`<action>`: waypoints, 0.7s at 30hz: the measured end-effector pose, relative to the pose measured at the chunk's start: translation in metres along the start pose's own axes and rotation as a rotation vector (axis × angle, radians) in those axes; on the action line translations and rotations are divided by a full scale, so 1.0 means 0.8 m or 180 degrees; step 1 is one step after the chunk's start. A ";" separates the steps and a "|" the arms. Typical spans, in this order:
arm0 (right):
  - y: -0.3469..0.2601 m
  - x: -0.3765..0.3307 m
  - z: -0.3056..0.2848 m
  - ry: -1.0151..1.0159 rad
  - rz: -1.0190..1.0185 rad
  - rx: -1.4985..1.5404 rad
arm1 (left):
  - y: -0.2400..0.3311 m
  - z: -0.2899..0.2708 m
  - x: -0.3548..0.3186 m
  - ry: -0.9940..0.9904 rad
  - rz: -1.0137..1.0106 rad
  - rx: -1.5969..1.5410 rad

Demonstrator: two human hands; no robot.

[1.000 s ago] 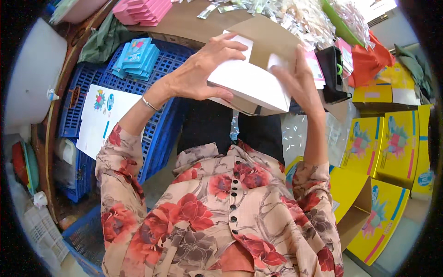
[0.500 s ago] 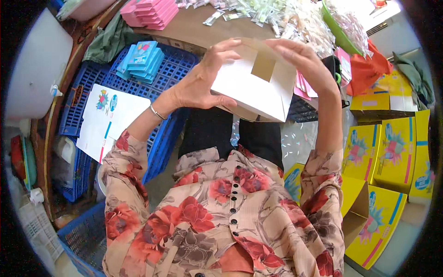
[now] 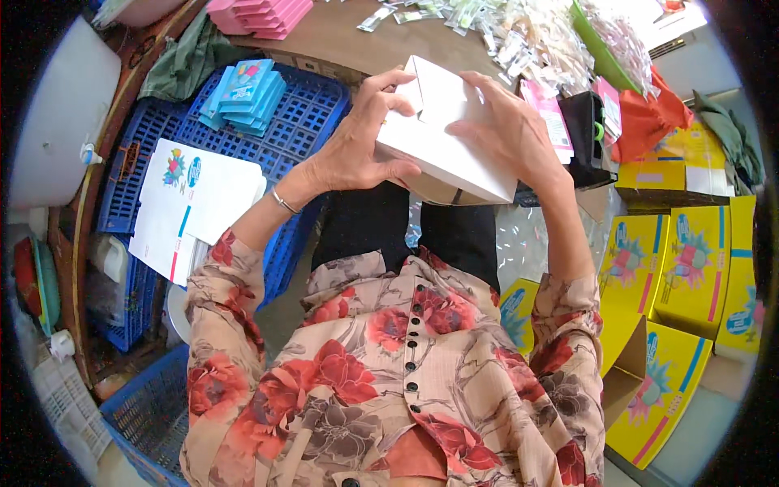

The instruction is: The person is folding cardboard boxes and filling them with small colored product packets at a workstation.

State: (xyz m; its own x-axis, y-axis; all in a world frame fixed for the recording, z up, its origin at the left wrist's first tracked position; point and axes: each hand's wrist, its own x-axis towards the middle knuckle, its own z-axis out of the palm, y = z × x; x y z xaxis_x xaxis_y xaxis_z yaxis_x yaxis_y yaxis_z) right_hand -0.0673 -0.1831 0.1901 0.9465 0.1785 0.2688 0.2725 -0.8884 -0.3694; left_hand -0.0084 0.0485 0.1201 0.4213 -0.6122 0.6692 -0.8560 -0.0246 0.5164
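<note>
Above my lap I hold a white cardboard box between both hands, tilted. My left hand grips its left end, with the thumb along the lower edge and the bent fingers at the upper edge. My right hand lies over its right part, fingers along the far side and thumb pressed on the white top face. Near the left corner a slit shows between the flaps. To the left, a stack of flat white printed cartons rests on a blue plastic crate.
Light-blue packets lie on the crate. Pink packets and many small clear sachets cover parts of the table. A green basin and a black container stand right. Yellow boxes crowd the right side.
The box has turned and tilted; the brown gap between its flaps is no longer visible, and white faces show. My right hand has moved down onto the top face.
</note>
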 end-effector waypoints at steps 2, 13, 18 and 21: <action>0.000 0.003 0.003 -0.0063 0.0054 -0.0213 | 0.000 0.005 -0.002 0.0036 -0.0006 0.0017; 0.013 0.017 -0.001 -0.0415 0.0064 -0.0257 | -0.001 0.011 -0.002 0.0242 0.0004 0.0061; 0.007 0.015 -0.002 -0.0186 -0.0209 -0.0673 | -0.001 0.009 -0.003 0.0271 0.0094 0.0186; 0.017 0.024 -0.002 -0.0211 -0.0263 -0.0490 | -0.001 0.004 -0.003 0.0186 0.0108 0.0229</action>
State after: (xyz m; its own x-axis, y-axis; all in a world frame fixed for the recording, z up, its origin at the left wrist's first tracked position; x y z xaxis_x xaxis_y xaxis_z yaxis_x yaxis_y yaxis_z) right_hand -0.0459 -0.1925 0.1913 0.9327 0.2765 0.2315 0.3249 -0.9229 -0.2066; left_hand -0.0098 0.0474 0.1159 0.4066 -0.5666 0.7166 -0.8885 -0.0628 0.4545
